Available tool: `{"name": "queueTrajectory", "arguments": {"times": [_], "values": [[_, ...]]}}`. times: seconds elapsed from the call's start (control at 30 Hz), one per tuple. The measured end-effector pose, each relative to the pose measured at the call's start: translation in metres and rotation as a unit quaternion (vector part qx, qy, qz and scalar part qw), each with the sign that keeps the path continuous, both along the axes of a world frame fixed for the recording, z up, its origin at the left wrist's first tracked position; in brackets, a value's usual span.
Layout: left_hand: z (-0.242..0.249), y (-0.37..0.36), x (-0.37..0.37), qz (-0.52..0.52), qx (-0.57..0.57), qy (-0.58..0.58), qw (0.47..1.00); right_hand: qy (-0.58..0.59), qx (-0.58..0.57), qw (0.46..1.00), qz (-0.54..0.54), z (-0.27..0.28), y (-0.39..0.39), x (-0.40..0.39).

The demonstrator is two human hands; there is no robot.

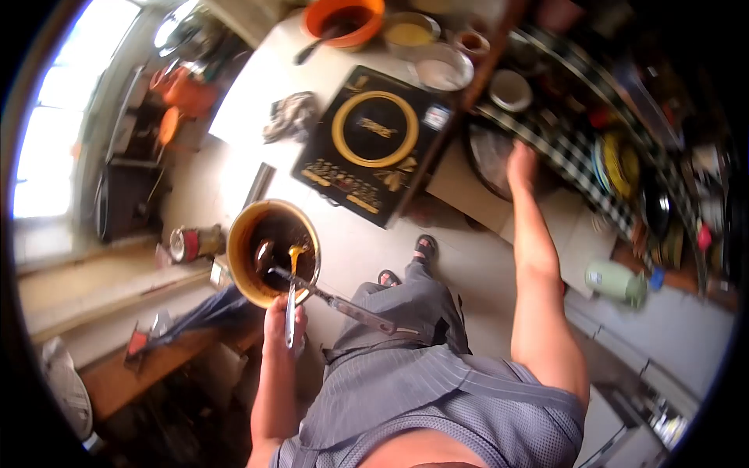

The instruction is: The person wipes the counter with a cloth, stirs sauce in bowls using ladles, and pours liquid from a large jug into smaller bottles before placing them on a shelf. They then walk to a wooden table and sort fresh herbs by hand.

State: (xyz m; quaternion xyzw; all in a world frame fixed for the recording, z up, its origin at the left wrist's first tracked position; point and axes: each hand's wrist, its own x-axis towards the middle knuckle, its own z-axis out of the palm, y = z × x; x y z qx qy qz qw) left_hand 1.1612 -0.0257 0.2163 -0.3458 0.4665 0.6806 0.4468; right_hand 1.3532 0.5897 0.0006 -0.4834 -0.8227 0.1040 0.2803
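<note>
My left hand (pixel 282 321) is closed on the near rim of a yellowish bowl (pixel 239 228) that holds a dark brown mixture. Inside the bowl rest a metal spoon (pixel 290 316) and a longer dark-handled utensil (pixel 351 309), both handles sticking out over the rim toward me. At the right, my right arm is stretched out, and my right hand (pixel 522 165) is at a large round dark-rimmed pan (pixel 488 148) beside a checkered cloth (pixel 573 162). Its fingers are blurred, and whether they grip the rim cannot be made out.
A black induction cooktop (pixel 374 129) sits on the white table (pixel 253 90) beside a crumpled cloth (pixel 290 117). Behind it stand an orange bowl (pixel 367 33) and several small containers. Shelves with dishes (pixel 616 165) and a green jar (pixel 612 281) are at the right.
</note>
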Motion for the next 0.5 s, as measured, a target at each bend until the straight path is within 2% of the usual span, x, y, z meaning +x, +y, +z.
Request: {"name": "queueTrajectory", "arguments": {"times": [0.07,0.1,0.13,0.2,0.27,0.3,0.37,0.4,0.43,0.47,0.5], "values": [[-0.009,-0.005,-0.022,0.045,0.061,0.001,0.997,-0.068,0.071,0.995,0.034,0.015,-0.013,-0.001],[-0.008,-0.002,-0.036,0.045,0.071,-0.004,0.996,-0.132,0.000,0.991,0.007,0.026,-0.027,0.000],[-0.006,0.001,-0.050,0.041,0.079,-0.010,0.996,-0.146,0.030,0.989,-0.001,0.036,-0.039,-0.002],[-0.008,0.008,-0.080,0.059,0.073,-0.005,0.996,-0.177,-0.006,0.984,0.010,0.045,-0.049,-0.003],[-0.010,0.008,-0.118,0.041,0.104,-0.036,0.993,-0.180,0.032,0.983,0.006,0.026,-0.042,-0.002],[-0.011,0.015,-0.137,0.062,0.084,-0.016,0.994,-0.180,0.035,0.983,0.000,0.025,-0.041,-0.013],[-0.024,0.009,-0.185,0.017,0.075,-0.017,0.997,-0.160,-0.073,0.983,-0.043,0.025,-0.032,-0.021],[-0.031,0.008,-0.208,-0.006,0.063,-0.018,0.998,-0.085,-0.016,0.996,-0.018,-0.016,-0.013,-0.014],[-0.031,0.003,-0.227,-0.048,0.047,-0.008,0.998,-0.109,-0.053,0.989,-0.079,-0.008,-0.018,-0.025],[-0.030,0.009,-0.255,-0.101,0.038,0.008,0.994,0.018,-0.158,0.973,-0.167,-0.001,-0.020,-0.035],[-0.034,0.025,-0.280,-0.091,0.038,0.041,0.994,0.074,-0.153,0.965,-0.200,-0.010,-0.020,-0.040]]}}
